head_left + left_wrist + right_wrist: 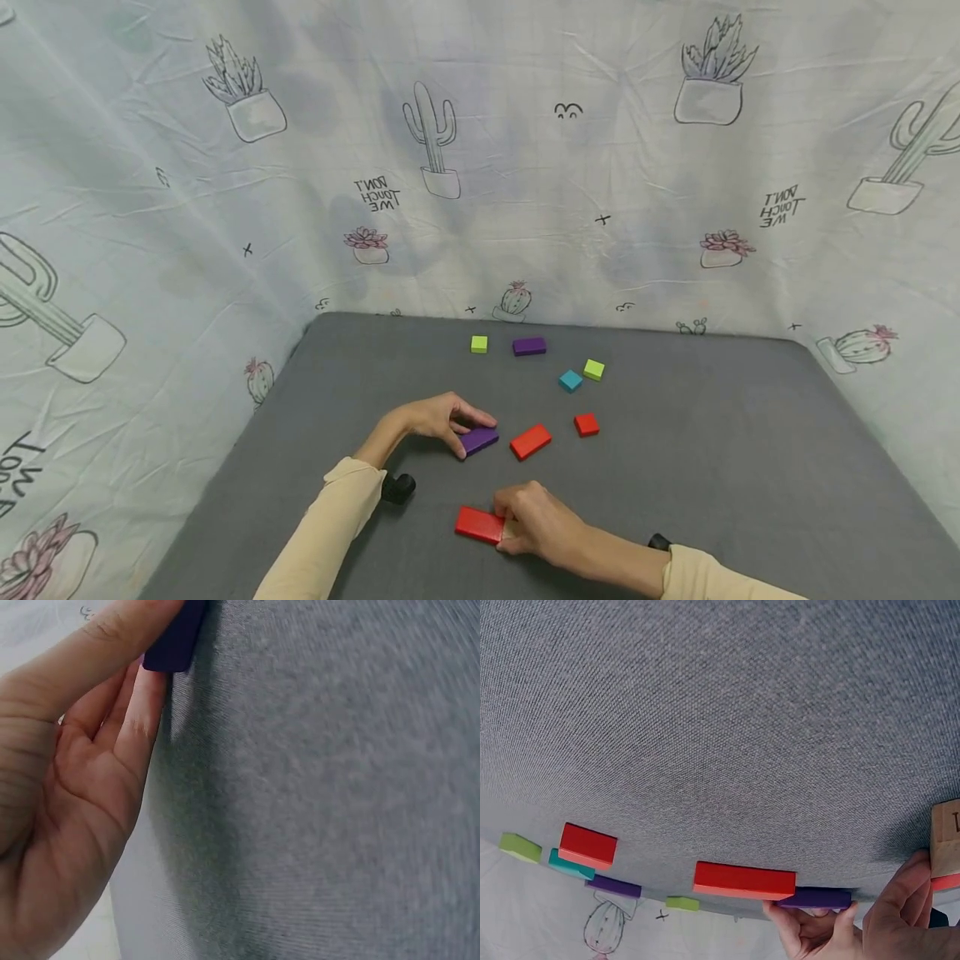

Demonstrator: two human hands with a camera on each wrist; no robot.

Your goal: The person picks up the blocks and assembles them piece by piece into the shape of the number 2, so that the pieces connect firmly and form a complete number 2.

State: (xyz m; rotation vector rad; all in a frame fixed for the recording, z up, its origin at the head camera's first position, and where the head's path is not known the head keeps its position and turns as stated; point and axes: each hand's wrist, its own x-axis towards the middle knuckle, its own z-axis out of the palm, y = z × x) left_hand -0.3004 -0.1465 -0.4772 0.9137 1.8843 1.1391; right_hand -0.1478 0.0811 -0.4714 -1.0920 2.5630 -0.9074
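Note:
My left hand (pixel 438 417) pinches a purple rectangular block (pixel 480 439) between thumb and fingers, low over the grey table. In the left wrist view only one end of that purple block (pixel 176 641) shows. Nearer to me, my right hand (pixel 546 527) grips a plain wooden block (pixel 511 530), mostly covered by the fingers. Its bare face carries a dark mark in the right wrist view, where the wooden block (pixel 946 836) is cut by the frame edge. Against its left end lies a red rectangular block (pixel 478 523).
Beyond the right hand lie another red rectangular block (pixel 531 442) and a small red block (pixel 587 425). Farther back are a teal block (pixel 570 381), two lime green blocks (pixel 594 369) and a second purple block (pixel 529 346). A printed cloth (pixel 525 167) hangs behind the table (pixel 712 467).

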